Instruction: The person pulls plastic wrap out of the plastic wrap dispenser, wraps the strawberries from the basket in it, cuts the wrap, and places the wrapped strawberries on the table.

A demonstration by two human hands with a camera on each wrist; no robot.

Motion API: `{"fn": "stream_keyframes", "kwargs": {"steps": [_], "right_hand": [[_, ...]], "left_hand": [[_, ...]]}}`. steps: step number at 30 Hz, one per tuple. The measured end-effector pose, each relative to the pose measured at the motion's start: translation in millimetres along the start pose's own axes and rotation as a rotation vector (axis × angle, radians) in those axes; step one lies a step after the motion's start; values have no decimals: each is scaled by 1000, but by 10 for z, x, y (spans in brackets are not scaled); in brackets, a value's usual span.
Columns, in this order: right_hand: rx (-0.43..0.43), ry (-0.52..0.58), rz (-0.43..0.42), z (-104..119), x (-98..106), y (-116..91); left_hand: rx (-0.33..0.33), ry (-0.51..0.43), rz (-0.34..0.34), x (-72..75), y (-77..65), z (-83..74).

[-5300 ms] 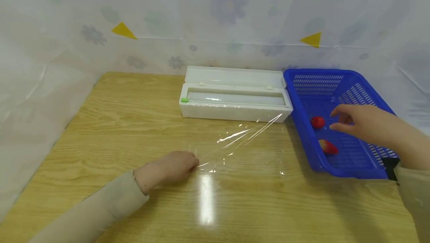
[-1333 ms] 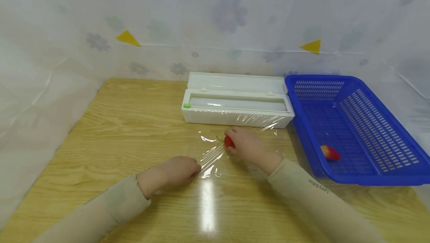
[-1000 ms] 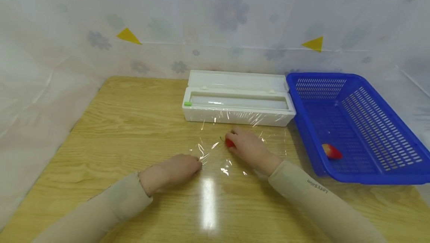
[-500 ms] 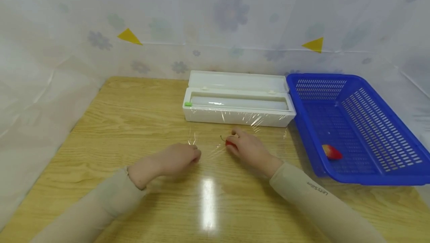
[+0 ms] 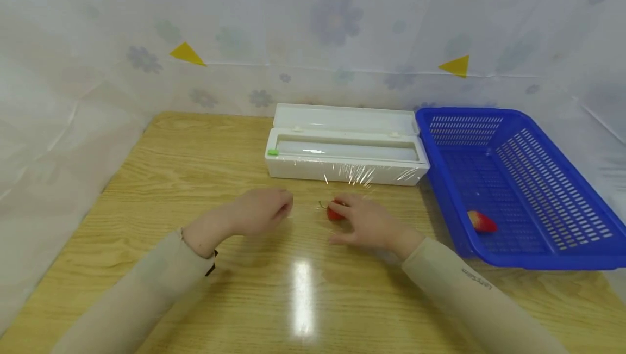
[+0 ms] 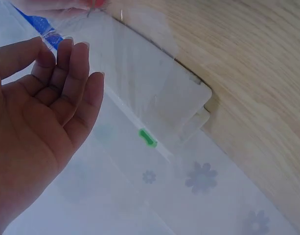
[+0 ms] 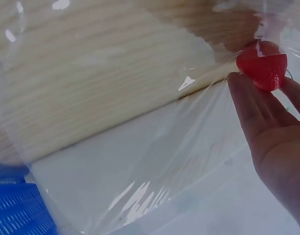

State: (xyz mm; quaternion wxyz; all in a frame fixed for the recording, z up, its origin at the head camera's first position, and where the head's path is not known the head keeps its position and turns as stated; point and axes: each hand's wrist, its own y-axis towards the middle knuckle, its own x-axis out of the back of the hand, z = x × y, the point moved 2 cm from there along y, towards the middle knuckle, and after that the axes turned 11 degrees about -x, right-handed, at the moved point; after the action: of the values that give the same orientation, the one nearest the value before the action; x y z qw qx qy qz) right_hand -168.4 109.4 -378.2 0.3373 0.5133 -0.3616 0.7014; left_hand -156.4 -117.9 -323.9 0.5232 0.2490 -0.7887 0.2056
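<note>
My left hand (image 5: pixel 261 211), left of the fruit and above the table, pinches an edge of clear plastic wrap between thumb and index finger (image 6: pixel 34 49). The film (image 7: pixel 154 161) runs from a roll in the white dispenser box (image 5: pixel 347 170). A red round fruit with a thin green stem (image 5: pixel 335 210), like a cherry, lies in front of the box. The fingers of my right hand (image 5: pixel 374 224) rest on it, with the thumb spread apart. In the right wrist view film crosses over the fruit (image 7: pixel 265 66); where it ends is hard to see.
The box's lid (image 5: pixel 344 118) stands raised at the back, and a green slider (image 5: pixel 273 152) sits at its left end. A blue basket (image 5: pixel 452 196) on the right touches the box and holds one red and pale-yellow fruit (image 5: pixel 481 222). A flowered curtain (image 5: pixel 337 28) hangs behind.
The right hand carried the red fruit from the basket onto the table, and its thumb has since come away from it. The left hand has lifted the film edge and moved toward the box.
</note>
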Motion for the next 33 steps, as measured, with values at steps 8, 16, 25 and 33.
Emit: {"fn": "stream_keyframes", "kwargs": {"steps": [8,16,25,33], "right_hand": [[79,-87,-43,26,11,-31],[94,-9,-118,4,44,13],[71,93,-83,-47,89,89],[-13,210,-47,-87,136,179]], "left_hand": [[53,-56,-3,108,77,106],[113,-90,10,109,100,251],[157,-95,13,96,117,341],[170,-59,-17,79,124,363]]}}
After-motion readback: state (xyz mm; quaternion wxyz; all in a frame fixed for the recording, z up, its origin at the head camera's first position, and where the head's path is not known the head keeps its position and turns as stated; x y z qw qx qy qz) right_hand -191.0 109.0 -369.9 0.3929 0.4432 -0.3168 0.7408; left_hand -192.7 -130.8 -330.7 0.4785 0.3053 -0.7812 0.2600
